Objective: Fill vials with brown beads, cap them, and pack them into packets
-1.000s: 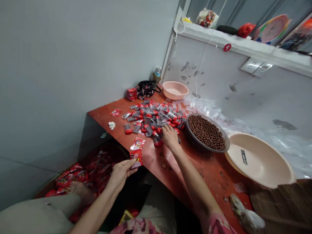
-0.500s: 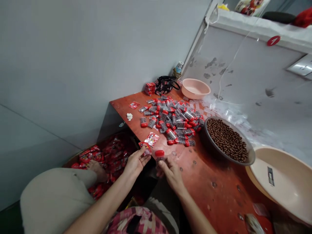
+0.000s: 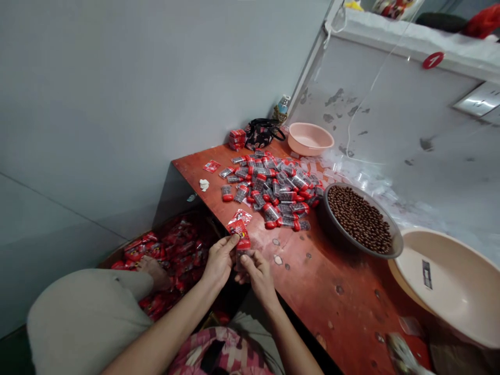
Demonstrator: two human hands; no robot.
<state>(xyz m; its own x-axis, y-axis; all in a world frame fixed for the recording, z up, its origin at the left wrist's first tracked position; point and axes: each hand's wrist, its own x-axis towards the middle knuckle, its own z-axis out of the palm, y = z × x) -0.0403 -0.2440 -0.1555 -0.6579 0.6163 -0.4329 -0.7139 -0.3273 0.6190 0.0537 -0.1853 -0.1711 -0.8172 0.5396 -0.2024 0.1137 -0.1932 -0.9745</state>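
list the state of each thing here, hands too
left hand, holding red printed sachet
right hand, pinching clear pack under the sachet
heap of red-capped packs, loose and overlapping
grey bowl, full of brown balls
small pink basin, upright

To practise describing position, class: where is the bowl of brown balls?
In the head view, the bowl of brown balls sits right of the heap of red-capped packets.

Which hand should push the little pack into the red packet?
Probably the right hand: its fingers pinch the small pack below the red foil packet, which the left hand grips.
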